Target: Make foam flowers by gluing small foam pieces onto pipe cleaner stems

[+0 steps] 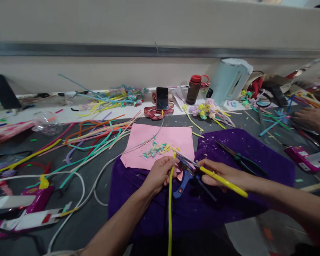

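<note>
Trimming is in hand: the left hand [160, 174] pinches a yellow pipe cleaner [170, 213] near its top end over the purple cloth [245, 149]. The right hand [221, 176] grips yellow-handled scissors [202, 171], fingers closed, blades at that tip (beside the pink paper [160, 138]). Next move calls for squaring the blades.

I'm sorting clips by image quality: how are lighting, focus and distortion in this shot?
Head view: soft, even light with faint shadows; the left hand pinching the yellow pipe cleaner and the right hand holding the yellow-handled tool are reasonably sharp; wide-angle stretch smears the pink devices at the left edge; the wall rail bows.
</note>
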### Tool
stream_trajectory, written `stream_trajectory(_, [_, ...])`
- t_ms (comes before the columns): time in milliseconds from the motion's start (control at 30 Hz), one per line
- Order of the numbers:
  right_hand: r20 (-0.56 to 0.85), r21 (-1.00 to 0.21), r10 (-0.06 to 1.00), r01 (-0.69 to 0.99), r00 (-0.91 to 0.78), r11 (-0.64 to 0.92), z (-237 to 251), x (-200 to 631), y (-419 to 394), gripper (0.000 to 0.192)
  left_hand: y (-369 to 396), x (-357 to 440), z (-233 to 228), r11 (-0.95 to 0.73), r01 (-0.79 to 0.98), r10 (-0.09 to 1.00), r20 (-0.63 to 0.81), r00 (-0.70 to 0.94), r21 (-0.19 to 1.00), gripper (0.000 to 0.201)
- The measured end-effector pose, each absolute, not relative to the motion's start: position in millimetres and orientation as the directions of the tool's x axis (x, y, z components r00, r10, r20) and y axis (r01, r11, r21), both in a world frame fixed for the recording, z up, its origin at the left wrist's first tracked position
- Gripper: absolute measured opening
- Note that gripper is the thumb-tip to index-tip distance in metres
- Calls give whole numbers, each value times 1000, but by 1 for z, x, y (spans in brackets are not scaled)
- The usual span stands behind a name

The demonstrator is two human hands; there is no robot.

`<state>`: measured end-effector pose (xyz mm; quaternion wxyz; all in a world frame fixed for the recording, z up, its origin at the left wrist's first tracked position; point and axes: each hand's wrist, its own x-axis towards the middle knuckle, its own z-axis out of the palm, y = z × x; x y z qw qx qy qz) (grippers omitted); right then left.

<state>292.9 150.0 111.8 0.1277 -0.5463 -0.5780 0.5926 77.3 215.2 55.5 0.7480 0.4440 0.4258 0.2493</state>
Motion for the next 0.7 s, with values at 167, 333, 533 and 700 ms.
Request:
stream_trajectory(167, [-423,-836,820,515,-387,-188,101,287,147,42,210,81,56,481,5,738,-409,537,877,30])
stream_trajectory(333, [-400,-844,840,504,-366,-183,95,282,149,40,210,80,56,484,-6,739,-405,538,875,28])
stream_trajectory(533, [-369,-868,860,460,-352,-185,89,282,155,32,212,79,56,487,-11,738,-404,541,874,27])
stream_trajectory(700, [-421,-859,848,443,-321,-258,94,280,167,39,211,79,54,501,18,724,-431,539,865,29])
